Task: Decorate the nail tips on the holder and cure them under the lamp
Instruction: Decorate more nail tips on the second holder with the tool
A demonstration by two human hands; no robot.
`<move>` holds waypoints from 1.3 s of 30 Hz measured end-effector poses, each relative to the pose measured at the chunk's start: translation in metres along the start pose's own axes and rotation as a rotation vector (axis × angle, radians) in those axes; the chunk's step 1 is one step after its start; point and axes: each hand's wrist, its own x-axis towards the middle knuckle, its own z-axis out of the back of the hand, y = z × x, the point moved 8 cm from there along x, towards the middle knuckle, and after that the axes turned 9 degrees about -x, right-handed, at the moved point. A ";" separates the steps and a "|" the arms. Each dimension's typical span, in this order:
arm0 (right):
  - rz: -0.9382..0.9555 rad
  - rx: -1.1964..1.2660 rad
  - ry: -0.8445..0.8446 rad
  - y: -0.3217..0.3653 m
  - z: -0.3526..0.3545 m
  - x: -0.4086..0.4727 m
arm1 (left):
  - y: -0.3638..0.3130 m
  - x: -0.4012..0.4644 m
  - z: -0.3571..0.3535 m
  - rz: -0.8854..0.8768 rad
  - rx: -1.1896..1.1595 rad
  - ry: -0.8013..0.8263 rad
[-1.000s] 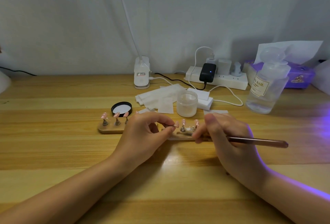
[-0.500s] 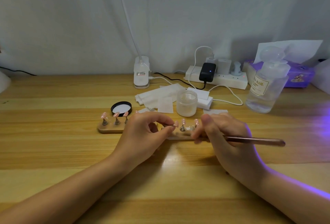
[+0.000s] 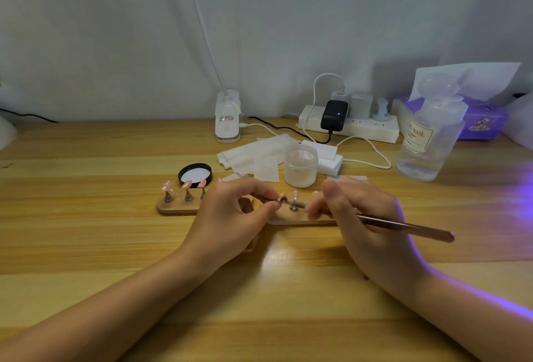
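Right now the left hand [image 3: 230,217] pinches a pink nail tip [image 3: 282,197] on its stand at the centre of the frame, fingers curled around it, while the right hand [image 3: 363,217] grips a slim brush [image 3: 403,224] whose working end meets that same tip. The wooden holder [image 3: 288,218] lies flat on the table [image 3: 86,246] beneath both hands; a second holder [image 3: 176,207] with three more tips sits just left. Judging from this, the main risk is a slipped stroke: too much pressure could knock the tip off its stand or smear gel onto the neighbouring tip [image 3: 294,195]. The open jar [image 3: 300,164] just behind could be nudged over.
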 end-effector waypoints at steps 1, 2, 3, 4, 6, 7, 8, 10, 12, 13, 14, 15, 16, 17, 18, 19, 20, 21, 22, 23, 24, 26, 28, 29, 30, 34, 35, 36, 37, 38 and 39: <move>0.008 0.010 -0.007 0.001 0.001 -0.001 | 0.000 0.000 0.000 0.000 -0.004 -0.001; 0.014 0.016 -0.020 0.002 0.002 -0.001 | 0.000 0.000 0.000 0.001 -0.008 -0.001; 0.015 0.020 -0.032 0.003 0.004 -0.001 | -0.001 0.000 0.000 0.001 -0.008 0.000; 0.004 0.020 -0.034 0.002 0.004 -0.001 | -0.001 0.000 0.000 0.001 -0.008 0.001; -0.029 0.022 -0.016 -0.001 0.003 0.000 | 0.000 0.000 0.000 0.002 -0.001 0.001; -0.029 0.029 -0.009 -0.002 0.002 0.000 | 0.000 0.000 0.000 0.003 0.002 0.002; -0.017 0.041 -0.013 -0.001 0.002 0.000 | 0.000 0.000 0.000 0.006 -0.001 0.002; 0.008 0.063 -0.037 0.002 0.004 -0.001 | 0.001 0.000 0.001 0.014 -0.014 -0.004; 0.009 0.063 -0.045 0.002 0.005 -0.001 | 0.001 0.001 0.001 0.019 -0.011 -0.003; 0.001 0.059 -0.035 0.001 0.005 0.000 | 0.002 0.001 0.000 0.021 -0.006 -0.002; -0.007 0.054 -0.023 0.000 0.003 0.001 | 0.002 0.001 0.000 0.022 -0.004 -0.002; -0.006 0.052 -0.018 0.000 0.003 0.000 | 0.002 0.001 0.001 0.021 -0.003 -0.003; 0.003 0.052 -0.023 0.001 0.003 -0.001 | 0.001 0.001 0.001 0.018 -0.003 -0.003; 0.015 0.053 -0.031 0.002 0.004 -0.002 | 0.000 0.001 0.000 0.013 -0.002 -0.003; 0.024 0.052 -0.040 0.003 0.004 -0.002 | -0.001 0.001 0.001 0.009 -0.002 -0.004; 0.026 0.052 -0.047 0.003 0.006 -0.003 | -0.001 0.001 0.001 0.008 -0.004 -0.006; 0.019 0.055 -0.048 0.002 0.006 -0.002 | -0.001 0.001 0.001 0.010 -0.007 -0.007; 0.010 0.055 -0.042 0.002 0.006 -0.001 | -0.001 0.001 0.000 0.010 -0.008 -0.007; 0.009 0.053 -0.033 0.002 0.006 0.000 | -0.001 0.001 0.001 0.009 -0.006 -0.007; 0.019 0.051 -0.026 0.002 0.005 0.000 | -0.001 0.001 0.001 0.008 -0.003 -0.009; 0.030 0.050 -0.023 0.003 0.005 -0.001 | -0.001 0.001 0.001 0.010 -0.002 -0.010; 0.042 0.040 -0.039 0.005 0.006 -0.002 | -0.001 0.001 0.001 0.008 -0.001 -0.011; 0.036 0.045 -0.055 0.004 0.009 -0.002 | -0.002 0.001 0.001 0.005 -0.003 -0.009; 0.019 0.052 -0.053 0.003 0.009 -0.001 | -0.002 0.001 0.000 0.005 -0.009 -0.010; 0.003 0.059 -0.048 0.002 0.009 0.000 | -0.002 0.001 0.000 0.006 -0.014 -0.012; 0.000 0.078 -0.042 0.002 0.007 -0.001 | -0.002 0.001 0.000 -0.001 -0.010 -0.013; 0.005 0.069 -0.048 0.003 0.007 -0.002 | -0.002 0.001 0.000 -0.003 -0.009 -0.013; 0.004 0.065 -0.052 0.002 0.008 -0.002 | -0.002 0.001 0.001 -0.003 -0.008 -0.014; -0.010 0.067 -0.052 0.000 0.008 -0.001 | -0.002 0.001 0.001 -0.003 -0.010 -0.015; -0.028 0.072 -0.049 -0.001 0.008 0.000 | -0.001 0.001 0.000 -0.001 -0.013 -0.013; -0.035 0.081 -0.046 -0.002 0.007 0.001 | -0.001 0.001 0.000 0.000 -0.017 -0.011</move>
